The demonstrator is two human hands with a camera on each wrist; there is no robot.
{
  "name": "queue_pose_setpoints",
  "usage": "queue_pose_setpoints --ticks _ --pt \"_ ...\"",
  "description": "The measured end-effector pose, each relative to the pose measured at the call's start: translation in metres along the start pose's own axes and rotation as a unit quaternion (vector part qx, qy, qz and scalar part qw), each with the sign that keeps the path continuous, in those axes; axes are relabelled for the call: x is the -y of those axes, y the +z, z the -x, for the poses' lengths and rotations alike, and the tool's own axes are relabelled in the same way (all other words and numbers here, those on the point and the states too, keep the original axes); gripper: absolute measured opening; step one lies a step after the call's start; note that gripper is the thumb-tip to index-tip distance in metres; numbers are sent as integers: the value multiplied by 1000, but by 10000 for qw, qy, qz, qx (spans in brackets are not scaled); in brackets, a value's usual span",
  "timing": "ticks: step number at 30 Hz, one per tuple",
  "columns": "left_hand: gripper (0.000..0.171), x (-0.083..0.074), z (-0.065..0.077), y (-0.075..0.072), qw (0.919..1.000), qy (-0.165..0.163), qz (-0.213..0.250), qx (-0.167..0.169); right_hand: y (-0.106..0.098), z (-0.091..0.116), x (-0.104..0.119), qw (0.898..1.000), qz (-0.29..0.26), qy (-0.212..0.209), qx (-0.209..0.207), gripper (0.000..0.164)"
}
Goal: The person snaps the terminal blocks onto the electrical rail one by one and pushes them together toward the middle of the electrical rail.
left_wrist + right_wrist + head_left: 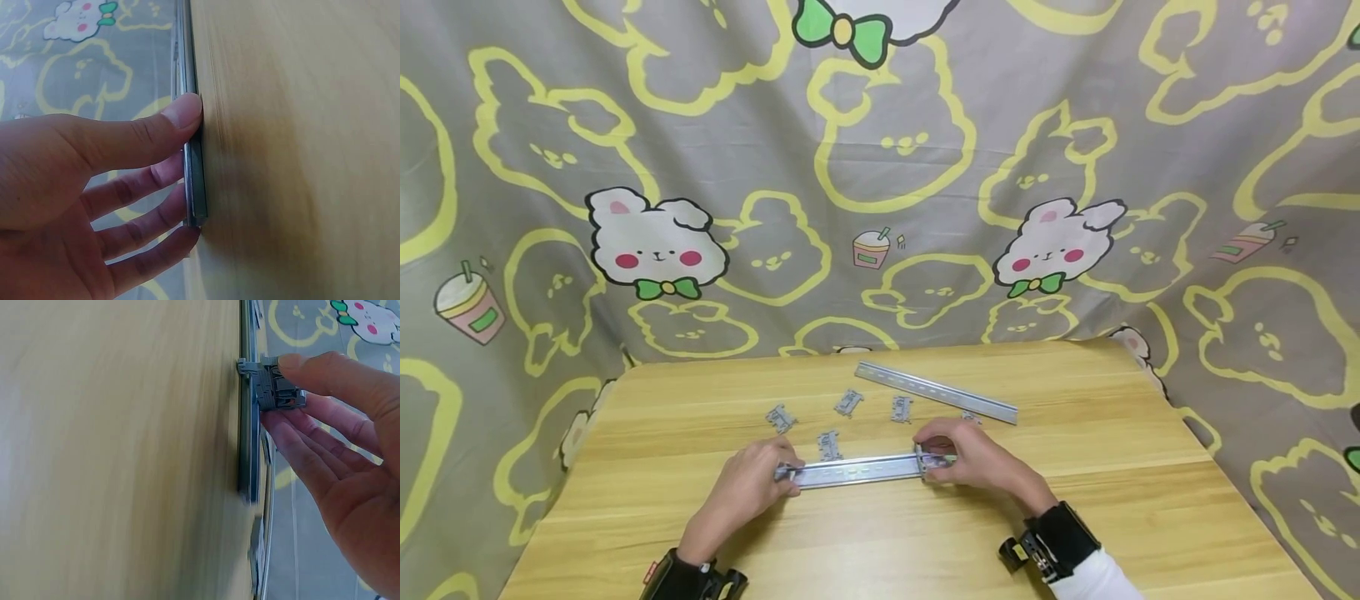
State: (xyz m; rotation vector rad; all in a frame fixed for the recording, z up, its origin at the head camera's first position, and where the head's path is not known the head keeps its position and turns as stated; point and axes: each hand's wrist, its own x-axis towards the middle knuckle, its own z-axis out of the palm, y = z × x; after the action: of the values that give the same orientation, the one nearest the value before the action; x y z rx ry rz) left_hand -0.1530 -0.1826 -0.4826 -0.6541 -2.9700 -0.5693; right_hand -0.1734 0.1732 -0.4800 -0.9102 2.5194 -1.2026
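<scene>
A silvery slotted DIN rail [865,472] lies lengthwise across the tabletop. My left hand [752,483] grips its left end; in the left wrist view the thumb presses the rail's near edge [197,172] and the other fingers reach behind it. Toward the other end, my right hand [973,458] pinches a grey terminal block [275,387] between thumb and fingers. One foot of that block overlaps the near edge of the rail [249,456] in the right wrist view; whether it is fastened I cannot tell. The right end of the rail is partly hidden by the right hand in the head view.
Behind the hands lies a second slotted rail [936,393], set at a slant. Several loose grey terminal blocks [848,403] are scattered on the wooden table [700,400], one partly hidden by the right hand. A patterned curtain [790,300] hangs along the table's far edge.
</scene>
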Motion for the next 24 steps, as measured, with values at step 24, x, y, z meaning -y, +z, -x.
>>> queue_pose_setpoints --ticks 24 --pt "28 0 1 -1 9999 86 70 -75 46 -46 30 9991 311 -300 54 49"
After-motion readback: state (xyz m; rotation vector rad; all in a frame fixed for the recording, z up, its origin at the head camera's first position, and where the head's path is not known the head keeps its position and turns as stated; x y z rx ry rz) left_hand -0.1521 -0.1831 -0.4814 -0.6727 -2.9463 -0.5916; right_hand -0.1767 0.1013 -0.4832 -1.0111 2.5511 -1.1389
